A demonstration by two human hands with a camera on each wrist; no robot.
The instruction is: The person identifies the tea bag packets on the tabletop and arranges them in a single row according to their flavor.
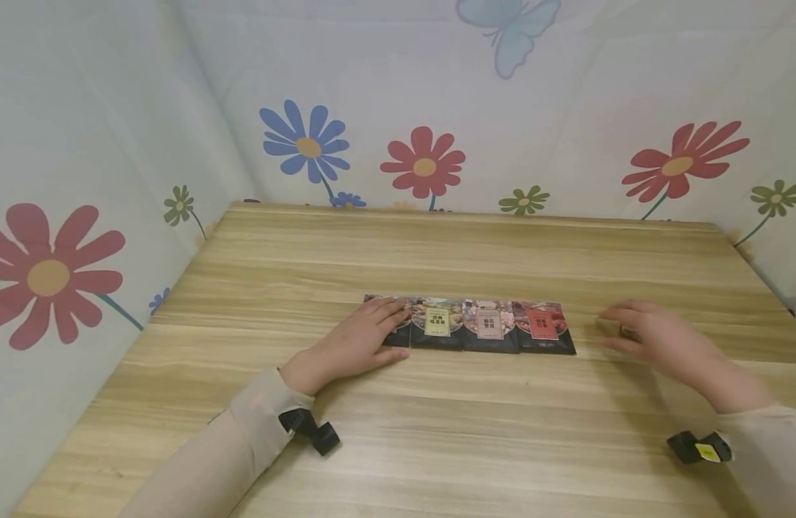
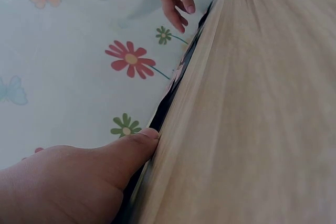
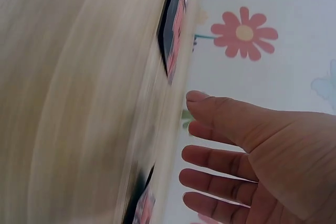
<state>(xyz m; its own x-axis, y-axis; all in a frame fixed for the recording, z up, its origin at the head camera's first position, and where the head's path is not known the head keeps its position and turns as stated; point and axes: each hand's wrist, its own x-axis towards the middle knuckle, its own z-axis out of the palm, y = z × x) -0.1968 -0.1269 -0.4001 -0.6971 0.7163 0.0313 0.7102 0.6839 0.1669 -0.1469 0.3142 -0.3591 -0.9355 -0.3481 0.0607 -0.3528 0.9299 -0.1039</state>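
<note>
Four flat black packets lie edge to edge in a row on the table. One has a red label (image 1: pixel 543 324), one a pinkish label (image 1: pixel 490 324) and one a yellow-green label (image 1: pixel 438 321). My left hand (image 1: pixel 365 334) rests over the leftmost packet (image 1: pixel 400 337), fingers stretched across it and hiding most of its front. In the left wrist view the thumb (image 2: pixel 134 153) lies along the near edge. To the right of the row, my right hand (image 1: pixel 663 345) hovers with fingers extended and nothing held. Below it in the right wrist view shows another dark packet with reddish print (image 3: pixel 144 208).
The wood-grain table (image 1: pixel 475 432) runs back to a white cloth backdrop (image 1: pixel 553 108) printed with flowers and a butterfly. The cloth also hangs along the left side. A small black camera (image 1: pixel 310 430) is strapped to the left wrist, another (image 1: pixel 698 447) to the right.
</note>
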